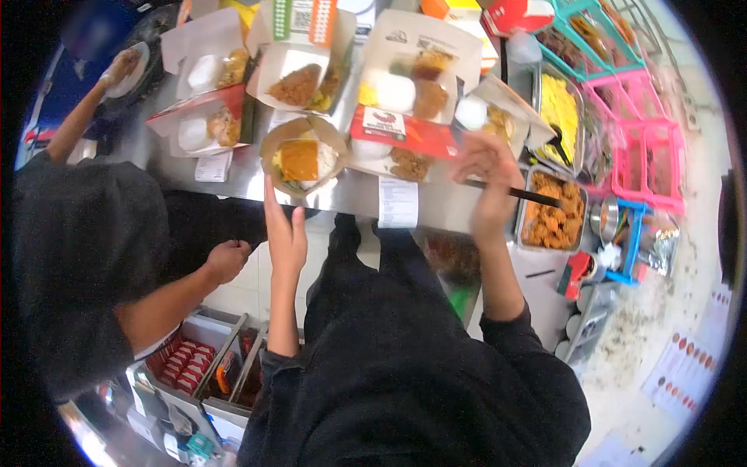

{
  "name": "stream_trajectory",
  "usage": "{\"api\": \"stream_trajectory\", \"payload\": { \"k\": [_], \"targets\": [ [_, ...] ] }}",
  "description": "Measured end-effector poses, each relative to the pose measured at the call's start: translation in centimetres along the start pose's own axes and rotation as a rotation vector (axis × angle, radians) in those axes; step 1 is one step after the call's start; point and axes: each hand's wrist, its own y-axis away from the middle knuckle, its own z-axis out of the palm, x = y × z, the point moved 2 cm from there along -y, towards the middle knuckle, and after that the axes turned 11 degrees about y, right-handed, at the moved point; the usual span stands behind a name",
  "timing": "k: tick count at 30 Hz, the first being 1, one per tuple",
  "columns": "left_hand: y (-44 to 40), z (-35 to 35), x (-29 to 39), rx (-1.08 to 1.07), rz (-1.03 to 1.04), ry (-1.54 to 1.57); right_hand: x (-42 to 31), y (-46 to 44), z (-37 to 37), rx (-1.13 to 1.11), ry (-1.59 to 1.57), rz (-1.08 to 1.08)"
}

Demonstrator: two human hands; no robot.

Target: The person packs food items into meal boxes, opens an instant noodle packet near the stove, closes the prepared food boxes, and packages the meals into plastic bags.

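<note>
My left hand [285,233] is open, its fingers stretched out, close to the near left side of a paper bowl [331,176]. In that bowl lie white rice and a flat orange-brown piece [299,159]. Motion blurs my right hand [489,175], raised over the counter at the right of a red-and-white meal box [405,140]. A long black handle [537,198] crosses by my right wrist and reaches over a metal tray of fried chicken [554,214]. Whether my right fingers hold anything, I cannot tell.
More open meal boxes [292,97] with rice and chicken line the steel counter [354,201]. A yellow food tray [559,117] and pink baskets [646,156] stand right. Receipts [398,204] hang at the front edge. Another person [93,257] stands close on the left.
</note>
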Motion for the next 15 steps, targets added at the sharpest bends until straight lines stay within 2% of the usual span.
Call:
{"api": "stream_trajectory", "payload": {
  "k": [1,3,4,5,7,9,12,15],
  "targets": [
    [0.4,0.5,-0.4,0.005,0.023,-0.091,1.8,1.4,-1.0,0.092,0.026,-0.034],
    [2.4,1.8,-0.2,0.220,0.254,-0.049,5.2,5.5,-3.6,-0.042,-0.010,0.316],
    [3.5,2.2,-0.3,0.328,0.371,-0.024,6.4,7.8,-3.6,0.047,-0.082,0.427],
    [4.4,3.2,-0.5,0.137,0.525,-0.027,7.4,10.0,-3.2,0.132,-0.153,0.535],
    [4.2,6.8,-0.8,-0.517,0.365,-0.033,9.0,12.7,-1.4,0.273,-0.211,0.678],
    [3.1,9.8,-1.8,-0.553,0.318,-0.141,10.3,14.4,0.8,0.375,-0.175,0.746],
    [1.9,12.0,-2.9,-0.542,0.346,-0.282,13.0,15.9,1.9,0.200,-0.029,0.683],
    [1.8,12.7,-2.3,-0.532,0.324,-0.345,13.7,14.7,5.1,0.289,-0.148,0.646]
  ]
}}
